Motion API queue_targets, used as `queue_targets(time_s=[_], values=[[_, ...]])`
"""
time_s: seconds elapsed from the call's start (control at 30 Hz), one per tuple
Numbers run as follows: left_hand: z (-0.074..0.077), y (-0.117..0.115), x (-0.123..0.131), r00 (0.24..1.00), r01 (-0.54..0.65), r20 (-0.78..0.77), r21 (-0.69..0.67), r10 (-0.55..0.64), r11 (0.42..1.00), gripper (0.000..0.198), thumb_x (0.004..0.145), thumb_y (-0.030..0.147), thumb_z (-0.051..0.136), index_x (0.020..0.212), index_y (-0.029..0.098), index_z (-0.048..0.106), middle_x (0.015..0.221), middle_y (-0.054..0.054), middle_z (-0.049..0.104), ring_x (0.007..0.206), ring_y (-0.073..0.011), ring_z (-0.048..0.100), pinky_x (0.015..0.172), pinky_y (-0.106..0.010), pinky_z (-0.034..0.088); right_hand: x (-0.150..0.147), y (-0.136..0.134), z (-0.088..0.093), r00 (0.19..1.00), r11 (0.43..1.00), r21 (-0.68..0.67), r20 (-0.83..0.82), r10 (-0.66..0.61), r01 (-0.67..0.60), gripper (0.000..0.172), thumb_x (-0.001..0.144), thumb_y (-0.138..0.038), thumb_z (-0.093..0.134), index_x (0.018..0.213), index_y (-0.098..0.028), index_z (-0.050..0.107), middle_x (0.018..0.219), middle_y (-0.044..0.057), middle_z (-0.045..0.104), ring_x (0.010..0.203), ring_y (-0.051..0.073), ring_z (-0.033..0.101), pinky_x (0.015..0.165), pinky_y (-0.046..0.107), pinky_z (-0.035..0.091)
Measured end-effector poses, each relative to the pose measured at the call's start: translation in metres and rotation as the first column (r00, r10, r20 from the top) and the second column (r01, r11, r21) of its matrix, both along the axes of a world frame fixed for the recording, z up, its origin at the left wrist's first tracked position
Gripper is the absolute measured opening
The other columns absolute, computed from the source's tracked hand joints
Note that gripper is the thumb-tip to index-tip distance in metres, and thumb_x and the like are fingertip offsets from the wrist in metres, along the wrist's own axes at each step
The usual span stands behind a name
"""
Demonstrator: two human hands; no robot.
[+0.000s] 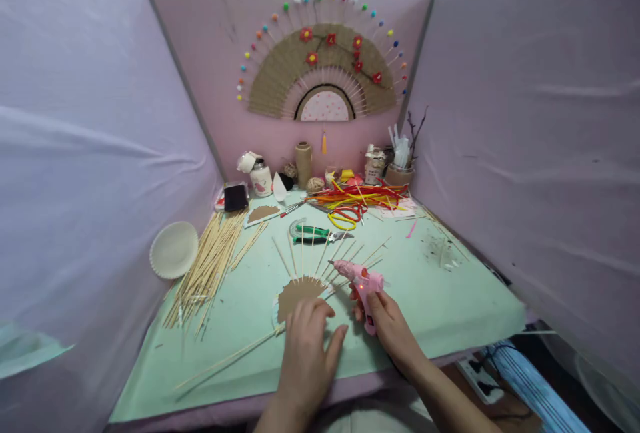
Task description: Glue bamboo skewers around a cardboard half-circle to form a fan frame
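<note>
Cardboard semicircle on green tablecloth, front-ctr. of the work area; thin sticks fan out from its curved edge, pointing away from the person. Pale scalloped trim shows along part of its rim.

L hand: palm down over the near part of the semicircle, fingers lightly bent, thumb spread apart from them; contact beneath the fingers is hidden, so can't tell if it presses the board. R hand: closed round the handle of a pink glue gun, nozzle aimed left, over the R-hand sticks; small orange light lit on its body. Hands are apart, approx. level w/ each other.

Long stick lies diag. at L, one end just beside the L hand. Beyond the semicircle: green-handled shears, then scissors w/ red & yellow handles, partly under red & yellow fuzzy stems. Far L: stick pile, white bowl tilted against it, 2nd cardboard piece nearby. Along the back: jar, brown twine roll, pot w/ twigs. Pink back panel bears a decorated fan, w/ red flowers & multicol. balls at the stick tips.
</note>
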State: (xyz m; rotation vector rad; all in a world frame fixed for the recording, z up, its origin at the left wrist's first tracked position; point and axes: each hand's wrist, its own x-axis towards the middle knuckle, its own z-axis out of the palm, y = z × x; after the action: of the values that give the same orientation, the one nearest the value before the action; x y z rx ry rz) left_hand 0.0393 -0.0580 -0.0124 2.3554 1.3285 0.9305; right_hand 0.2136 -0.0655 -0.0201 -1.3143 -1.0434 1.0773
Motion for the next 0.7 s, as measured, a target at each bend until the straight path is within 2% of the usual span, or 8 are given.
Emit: queue_targets(time_s=[0.1, 0.17, 0.23, 0.33, 0.4, 0.5, 0.6, 0.7], values=[[-0.013, -0.007, 0.015, 0.988, 0.152, 0.037, -0.024, -0.151, 0.988, 0.007, 0.090, 0.028, 0.058, 0.097, 0.024, 0.059, 0.099, -0.008, 0.067, 0.095, -0.0252, 0.062, 0.082, -0.041, 0.050, 0.003, 0.002, 0.007, 0.998, 0.997, 0.019, -0.009, -0.069, 0.069, 0.062, 0.082, -0.078, 0.050, 0.090, -0.018, 0.064, 0.071, 0.003, 0.062, 0.055, 0.015, 0.048, 0.051, 0.028, 0.041], [-0.014, -0.008, 0.024, 0.976, 0.210, 0.068, -0.028, -0.208, 0.977, 0.009, 0.089, 0.027, 0.060, 0.098, 0.024, 0.060, 0.099, -0.009, 0.068, 0.094, -0.0250, 0.063, 0.082, -0.041, 0.051, 0.011, 0.005, 0.012, 0.993, 0.991, 0.054, 0.000, -0.120, 0.119, 0.059, 0.081, -0.077, 0.051, 0.087, -0.019, 0.062, 0.072, 0.003, 0.061, 0.058, 0.015, 0.049, 0.053, 0.029, 0.042], [-0.003, -0.005, 0.035, 0.967, 0.229, 0.122, -0.034, -0.224, 0.973, 0.009, 0.090, 0.028, 0.059, 0.098, 0.024, 0.061, 0.099, -0.009, 0.068, 0.095, -0.0250, 0.063, 0.084, -0.042, 0.051, 0.026, 0.011, 0.016, 0.986, 0.981, 0.100, 0.015, -0.167, 0.165, 0.058, 0.081, -0.076, 0.052, 0.086, -0.019, 0.060, 0.069, 0.002, 0.059, 0.059, 0.016, 0.051, 0.055, 0.029, 0.043], [0.033, 0.015, 0.058, 0.948, 0.249, 0.220, -0.058, -0.231, 0.967, 0.010, 0.091, 0.029, 0.055, 0.096, 0.023, 0.061, 0.095, -0.008, 0.067, 0.092, -0.0234, 0.063, 0.082, -0.039, 0.051, 0.057, 0.019, 0.013, 0.965, 0.958, 0.139, 0.043, -0.257, 0.249, 0.057, 0.082, -0.076, 0.052, 0.087, -0.019, 0.058, 0.066, 0.001, 0.056, 0.059, 0.016, 0.050, 0.055, 0.029, 0.042], [0.062, 0.042, 0.081, 0.933, 0.274, 0.264, -0.085, -0.243, 0.958, 0.012, 0.090, 0.030, 0.056, 0.095, 0.022, 0.062, 0.091, -0.006, 0.067, 0.083, -0.0204, 0.062, 0.076, -0.035, 0.052, 0.079, 0.021, 0.007, 0.941, 0.936, 0.137, 0.059, -0.334, 0.324, 0.056, 0.082, -0.076, 0.051, 0.085, -0.020, 0.057, 0.065, 0.000, 0.056, 0.057, 0.016, 0.049, 0.053, 0.029, 0.041], [0.098, 0.103, 0.129, 0.932, 0.276, 0.292, -0.181, -0.217, 0.944, 0.021, 0.084, 0.025, 0.062, 0.104, 0.019, 0.064, 0.096, -0.005, 0.070, 0.076, -0.0171, 0.062, 0.072, -0.031, 0.051, 0.104, 0.018, -0.005, 0.906, 0.904, 0.113, 0.052, -0.421, 0.413, 0.056, 0.083, -0.076, 0.050, 0.080, -0.021, 0.056, 0.063, 0.000, 0.053, 0.055, 0.016, 0.047, 0.050, 0.029, 0.039], [0.119, 0.175, 0.193, 0.949, 0.220, 0.280, -0.270, -0.142, 0.937, 0.029, 0.082, 0.021, 0.067, 0.110, 0.014, 0.066, 0.099, -0.007, 0.073, 0.087, -0.0177, 0.066, 0.083, -0.029, 0.050, 0.117, 0.012, -0.016, 0.892, 0.891, 0.081, 0.031, -0.451, 0.447, 0.056, 0.084, -0.076, 0.048, 0.076, -0.021, 0.056, 0.061, 0.000, 0.051, 0.052, 0.015, 0.044, 0.048, 0.028, 0.038], [0.129, 0.242, 0.261, 0.967, 0.122, 0.251, -0.330, -0.038, 0.936, 0.038, 0.082, 0.022, 0.069, 0.117, 0.009, 0.065, 0.105, -0.012, 0.073, 0.096, -0.0202, 0.068, 0.085, -0.029, 0.049, 0.121, 0.008, -0.025, 0.909, 0.908, 0.034, -0.010, -0.417, 0.417, 0.056, 0.085, -0.076, 0.047, 0.070, -0.022, 0.055, 0.059, -0.001, 0.048, 0.050, 0.014, 0.041, 0.046, 0.028, 0.036]])
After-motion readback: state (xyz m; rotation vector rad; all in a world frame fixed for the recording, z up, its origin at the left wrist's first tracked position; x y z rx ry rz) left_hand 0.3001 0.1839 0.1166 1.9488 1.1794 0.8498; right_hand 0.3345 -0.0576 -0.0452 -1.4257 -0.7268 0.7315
